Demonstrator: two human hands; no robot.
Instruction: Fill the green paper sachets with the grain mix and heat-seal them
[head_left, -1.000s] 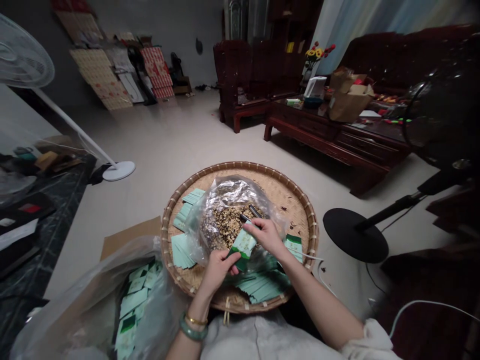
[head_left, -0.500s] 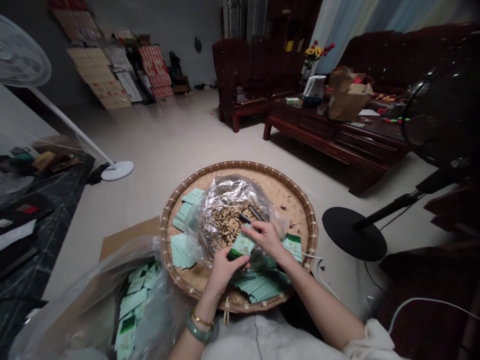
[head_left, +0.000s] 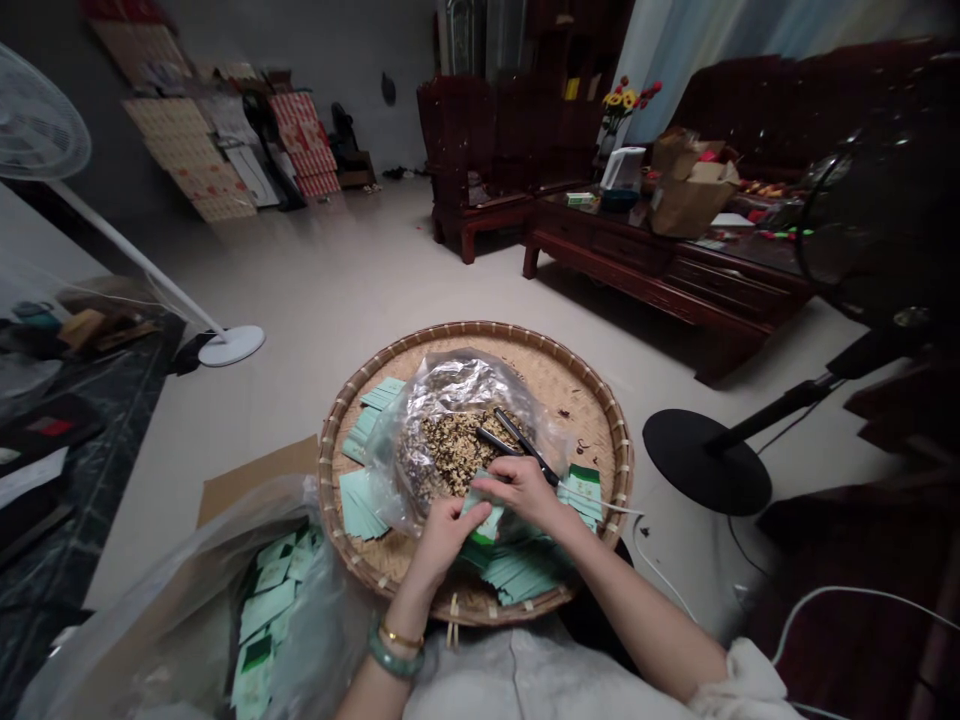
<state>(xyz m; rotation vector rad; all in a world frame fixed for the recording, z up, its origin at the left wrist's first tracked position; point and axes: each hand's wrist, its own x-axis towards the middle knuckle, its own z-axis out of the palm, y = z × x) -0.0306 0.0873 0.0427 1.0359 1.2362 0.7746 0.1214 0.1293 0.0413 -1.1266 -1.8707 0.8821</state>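
Note:
Both hands hold one small pale-green packet [head_left: 486, 522] with a dark-green band, low over the near side of a round woven bamboo tray [head_left: 624, 430]. My left hand [head_left: 442, 540] pinches its left side, and my right hand [head_left: 531, 495] grips the upper right edge, hiding part of it. Just beyond the right hand lies a black flat-iron-like tool [head_left: 529, 442] with a white cord, its two arms parted. It rests across an open clear plastic bag [head_left: 469, 372] of mixed dark and pale grains [head_left: 454, 448]. Flat green packets [head_left: 361, 508] fan out around the bag.
A large plastic bag [head_left: 180, 600] of green packets stands at the lower left beside a cardboard piece [head_left: 255, 475]. A white fan base [head_left: 232, 345] is at left, a black fan base [head_left: 705, 462] at right. A wooden table [head_left: 660, 265] stands beyond.
The packet has turned and is more covered by the fingers. Both hands have drawn closer together, the right one shifting slightly down. More of the black tool shows now.

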